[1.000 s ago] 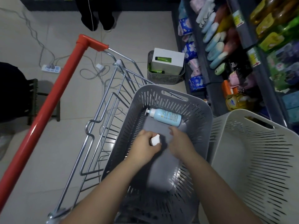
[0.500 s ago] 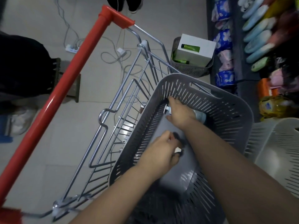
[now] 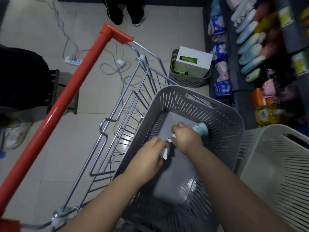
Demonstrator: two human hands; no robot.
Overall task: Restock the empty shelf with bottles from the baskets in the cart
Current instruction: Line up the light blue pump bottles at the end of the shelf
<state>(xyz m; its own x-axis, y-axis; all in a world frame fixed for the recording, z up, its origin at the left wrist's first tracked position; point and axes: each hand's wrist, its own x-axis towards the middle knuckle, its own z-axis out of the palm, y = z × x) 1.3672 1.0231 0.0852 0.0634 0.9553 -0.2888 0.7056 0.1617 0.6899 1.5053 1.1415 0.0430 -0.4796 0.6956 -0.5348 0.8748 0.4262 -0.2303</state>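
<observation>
Since the earlier frames our two hands have drawn closer together over the floor of the grey basket (image 3: pixel 224 121), and the pale blue bottle (image 3: pixel 201 129) now shows only its base end. Our right grip (image 3: pixel 187 138) is curled over that bottle, which lies on its side at the far right of the basket floor, its neck hidden under our knuckles. Just beside it on the near left, our left grip (image 3: pixel 150 154) is clenched round a small white thing (image 3: pixel 166 152); we cannot tell whether that is a second bottle or only a cap.

Beyond these two items we see nothing else on the grey basket's floor. The cream basket (image 3: pixel 275 173) to the right shows only bare wall and bottom in the part we can see. We judge the picking nearly finished: these look like the last pieces left in the cart, whose red handle (image 3: pixel 66 96) runs along the left.

What remains is to lift them out and set them on the shelf. The shelves (image 3: pixel 231 47) at the far right are blurred and look crowded, so we cannot make out the empty one.
</observation>
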